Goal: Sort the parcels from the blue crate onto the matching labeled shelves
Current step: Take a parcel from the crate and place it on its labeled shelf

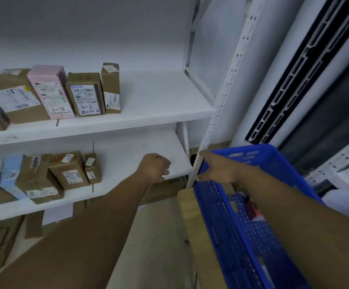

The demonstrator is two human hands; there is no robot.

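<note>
The blue crate (pixel 221 215) stands at the lower right on a wooden surface (pixel 190 209). Inside it I glimpse a parcel with red and white (pixel 253 211) and some cardboard (pixel 229 187). My right hand (pixel 219 170) grips the crate's far left corner, right beside the shelf upright (pixel 215 113). My left hand (pixel 154 166) is curled into a fist and holds nothing, hovering before the bare right end of the lower shelf (pixel 127 163). The upper shelf (pixel 159 97) holds a pink parcel (pixel 51 92) and a brown parcel (pixel 86 94), both marked "1-2".
Several cardboard parcels (pixel 69 170) and a light blue one (pixel 11 178) fill the lower shelf's left half. More cardboard lies on the floor under the shelves at the lower left. A dark window frame (pixel 306 76) and another white rack (pixel 340 161) stand at the right.
</note>
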